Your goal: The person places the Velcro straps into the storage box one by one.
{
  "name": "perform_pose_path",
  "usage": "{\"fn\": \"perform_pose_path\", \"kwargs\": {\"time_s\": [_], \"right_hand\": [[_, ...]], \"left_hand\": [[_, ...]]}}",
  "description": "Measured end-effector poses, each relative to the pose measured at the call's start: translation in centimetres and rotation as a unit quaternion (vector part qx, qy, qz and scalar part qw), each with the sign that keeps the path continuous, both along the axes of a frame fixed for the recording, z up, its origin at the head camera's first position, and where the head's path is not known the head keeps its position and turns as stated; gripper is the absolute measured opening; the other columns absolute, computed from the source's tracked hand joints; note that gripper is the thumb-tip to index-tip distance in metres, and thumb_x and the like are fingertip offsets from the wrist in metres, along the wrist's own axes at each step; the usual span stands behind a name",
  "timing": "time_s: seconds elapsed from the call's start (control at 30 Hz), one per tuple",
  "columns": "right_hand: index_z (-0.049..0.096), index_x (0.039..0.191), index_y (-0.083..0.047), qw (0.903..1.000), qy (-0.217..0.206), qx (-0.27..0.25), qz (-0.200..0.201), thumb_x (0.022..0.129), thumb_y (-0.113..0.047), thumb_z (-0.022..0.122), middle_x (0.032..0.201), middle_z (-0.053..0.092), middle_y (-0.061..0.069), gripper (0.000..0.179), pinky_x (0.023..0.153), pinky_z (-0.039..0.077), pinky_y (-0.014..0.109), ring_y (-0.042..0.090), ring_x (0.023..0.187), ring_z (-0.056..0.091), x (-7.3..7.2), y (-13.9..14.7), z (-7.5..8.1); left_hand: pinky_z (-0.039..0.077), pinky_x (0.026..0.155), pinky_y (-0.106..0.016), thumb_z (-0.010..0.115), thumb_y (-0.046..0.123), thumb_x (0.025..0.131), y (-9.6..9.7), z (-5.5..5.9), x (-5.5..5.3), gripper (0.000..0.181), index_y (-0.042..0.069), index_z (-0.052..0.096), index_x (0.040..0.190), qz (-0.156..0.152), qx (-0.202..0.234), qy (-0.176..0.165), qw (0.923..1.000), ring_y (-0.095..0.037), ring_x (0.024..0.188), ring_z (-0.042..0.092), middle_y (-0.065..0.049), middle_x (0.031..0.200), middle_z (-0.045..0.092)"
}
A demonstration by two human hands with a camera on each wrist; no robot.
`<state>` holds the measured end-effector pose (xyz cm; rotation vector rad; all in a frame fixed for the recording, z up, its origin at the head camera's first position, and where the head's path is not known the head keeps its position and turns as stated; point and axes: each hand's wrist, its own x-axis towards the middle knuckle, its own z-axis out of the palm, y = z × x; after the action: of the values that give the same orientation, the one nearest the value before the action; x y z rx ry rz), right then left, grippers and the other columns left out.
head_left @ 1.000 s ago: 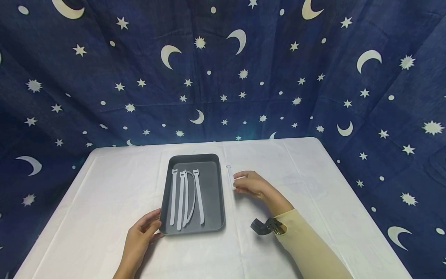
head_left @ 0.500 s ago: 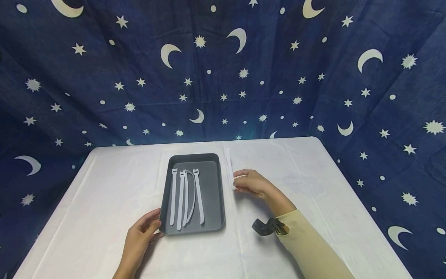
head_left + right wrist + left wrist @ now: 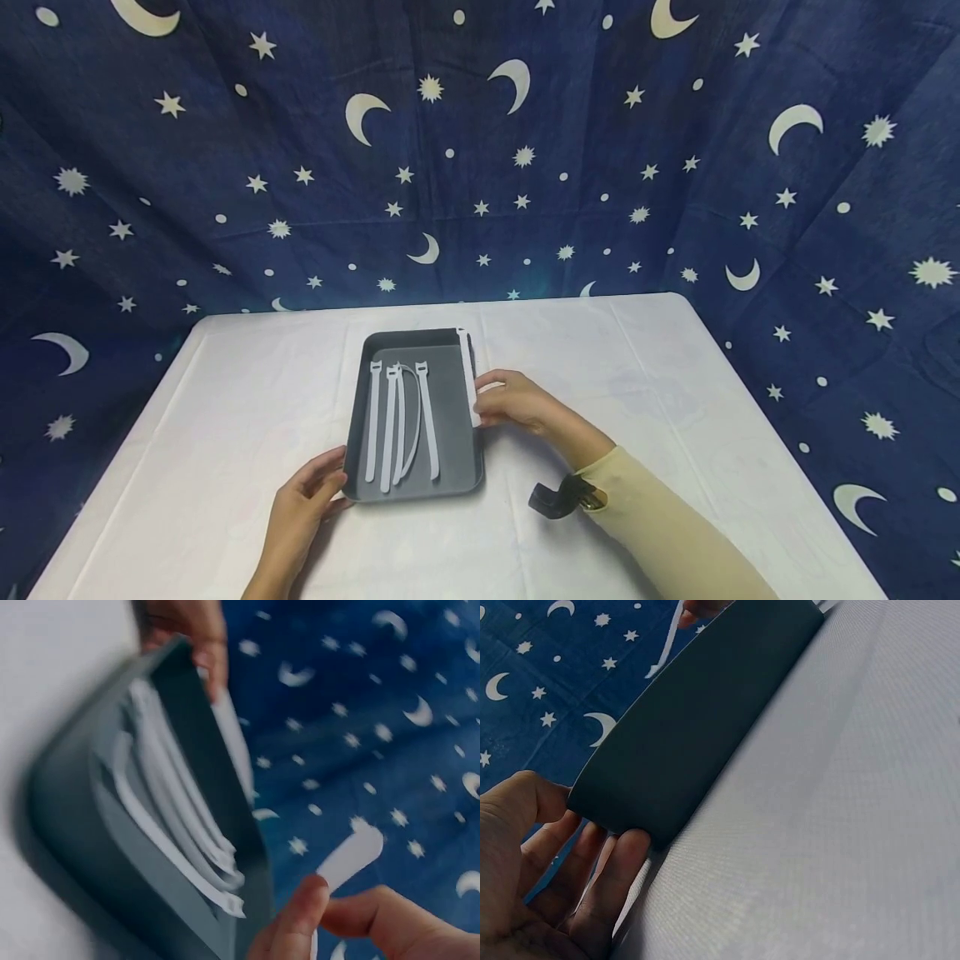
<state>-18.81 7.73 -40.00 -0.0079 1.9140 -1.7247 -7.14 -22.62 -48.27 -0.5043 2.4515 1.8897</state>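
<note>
A dark grey tray (image 3: pixel 459 458) lies on the white-covered table in the head view. Several white hook-and-loop cable ties with slotted heads (image 3: pixel 373 417) lie lengthwise in it, one of them bowed. At the tray's near left corner, my left hand (image 3: pixel 296 504) holds the wall; the left wrist view shows its thumb at the rim and fingers against the outside. My right hand (image 3: pixel 517 404) pinches another white cable tie (image 3: pixel 467 362) near its lower end, over the tray's right rim. In the right wrist view, that tie's rounded end (image 3: pixel 352 859) sticks out past thumb and finger.
The white table covering (image 3: pixel 225 400) spreads around the tray. Behind the table hangs a dark blue cloth (image 3: pixel 480 167) printed with moons and stars. A black wrist mount (image 3: pixel 562 497) juts from the right sleeve's cuff.
My right hand has moved left with the cable tie, from beside the tray to over its right rim. The tie has turned more into view. My left hand stays at the corner.
</note>
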Motion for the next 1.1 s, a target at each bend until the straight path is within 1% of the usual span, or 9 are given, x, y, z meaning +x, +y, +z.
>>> {"fn": "perform_pose_path", "kwargs": {"time_s": [0.07, 0.2, 0.3, 0.5, 0.67, 0.83, 0.93, 1.03, 1.1], "right_hand": [[0.048, 0.124, 0.007, 0.9999, 0.002, 0.010, -0.003, 0.078, 0.008, 0.062, 0.077, 0.065, 0.004, 0.049, 0.063, 0.062, 0.022, 0.012, 0.059, 0.061, 0.2, -0.7, -0.1], [0.046, 0.124, 0.008, 0.9996, 0.009, 0.024, 0.007, 0.076, 0.010, 0.061, 0.082, 0.067, 0.010, 0.050, 0.063, 0.064, 0.025, 0.013, 0.058, 0.063, 0.5, -1.9, -0.4], [0.047, 0.123, 0.008, 0.9987, 0.014, 0.042, 0.023, 0.073, 0.011, 0.059, 0.079, 0.068, 0.012, 0.051, 0.062, 0.064, 0.027, 0.013, 0.056, 0.063, 0.7, -2.6, -0.5], [0.049, 0.120, 0.008, 0.9955, 0.017, 0.085, 0.037, 0.070, 0.013, 0.058, 0.075, 0.068, 0.014, 0.051, 0.058, 0.064, 0.026, 0.013, 0.052, 0.062, 0.9, -3.6, -0.4], [0.050, 0.119, 0.007, 0.9928, 0.002, 0.111, 0.046, 0.073, 0.012, 0.064, 0.077, 0.065, 0.014, 0.048, 0.057, 0.064, 0.027, 0.013, 0.049, 0.062, 1.0, -4.7, 0.3], [0.051, 0.118, 0.007, 0.9911, -0.012, 0.127, 0.038, 0.074, 0.012, 0.067, 0.071, 0.063, 0.013, 0.047, 0.059, 0.065, 0.029, 0.013, 0.047, 0.060, 0.9, -5.4, 0.3], [0.051, 0.116, 0.007, 0.9889, 0.000, 0.142, 0.044, 0.074, 0.013, 0.068, 0.067, 0.062, 0.012, 0.046, 0.061, 0.065, 0.032, 0.012, 0.046, 0.059, 0.8, -5.6, -0.1], [0.051, 0.115, 0.007, 0.9834, 0.038, 0.169, 0.054, 0.073, 0.012, 0.069, 0.067, 0.061, 0.012, 0.046, 0.062, 0.065, 0.035, 0.013, 0.045, 0.060, 0.9, -5.8, -0.6], [0.051, 0.114, 0.007, 0.9790, 0.063, 0.185, 0.058, 0.071, 0.012, 0.069, 0.070, 0.060, 0.013, 0.047, 0.061, 0.065, 0.036, 0.016, 0.047, 0.063, 1.0, -6.0, -0.9]], "left_hand": [[0.064, 0.077, -0.025, 0.068, 0.026, 0.094, 0.0, 0.0, 0.0, 0.046, 0.008, 0.057, 0.134, 0.002, -0.002, -0.001, 1.0000, 0.007, 0.091, 0.066, -0.019, 0.134, 0.060], [0.064, 0.077, -0.025, 0.068, 0.025, 0.094, 0.1, -0.1, 0.0, 0.044, 0.008, 0.057, 0.134, 0.004, -0.003, -0.002, 1.0000, 0.008, 0.089, 0.065, -0.019, 0.134, 0.060], [0.064, 0.077, -0.025, 0.067, 0.022, 0.095, 0.1, 0.0, 0.1, 0.044, 0.007, 0.057, 0.134, 0.004, 0.001, -0.001, 1.0000, 0.006, 0.090, 0.066, -0.019, 0.133, 0.060], [0.064, 0.077, -0.025, 0.066, 0.023, 0.095, 0.2, 0.2, 0.0, 0.044, 0.007, 0.056, 0.135, -0.002, 0.000, 0.001, 1.0000, 0.003, 0.091, 0.068, -0.020, 0.135, 0.059], [0.064, 0.077, -0.025, 0.066, 0.023, 0.096, 0.0, 0.2, 0.0, 0.044, 0.007, 0.055, 0.136, 0.002, 0.002, 0.003, 1.0000, 0.006, 0.089, 0.067, -0.020, 0.135, 0.058], [0.063, 0.078, -0.025, 0.066, 0.025, 0.095, 0.1, 0.2, 0.0, 0.046, 0.007, 0.055, 0.136, 0.003, 0.008, -0.003, 1.0000, 0.009, 0.089, 0.065, -0.020, 0.136, 0.058], [0.063, 0.079, -0.025, 0.066, 0.026, 0.095, 0.1, 0.1, 0.0, 0.047, 0.006, 0.054, 0.136, -0.001, 0.015, -0.007, 0.9999, 0.008, 0.090, 0.065, -0.021, 0.137, 0.057], [0.063, 0.079, -0.025, 0.067, 0.027, 0.095, 0.1, 0.2, 0.0, 0.048, 0.006, 0.054, 0.136, -0.005, 0.016, -0.006, 0.9998, 0.007, 0.090, 0.066, -0.021, 0.137, 0.057], [0.063, 0.080, -0.026, 0.067, 0.027, 0.095, 0.1, 0.2, 0.1, 0.048, 0.006, 0.054, 0.136, -0.008, 0.018, -0.003, 0.9998, 0.007, 0.090, 0.066, -0.021, 0.136, 0.057]]}}
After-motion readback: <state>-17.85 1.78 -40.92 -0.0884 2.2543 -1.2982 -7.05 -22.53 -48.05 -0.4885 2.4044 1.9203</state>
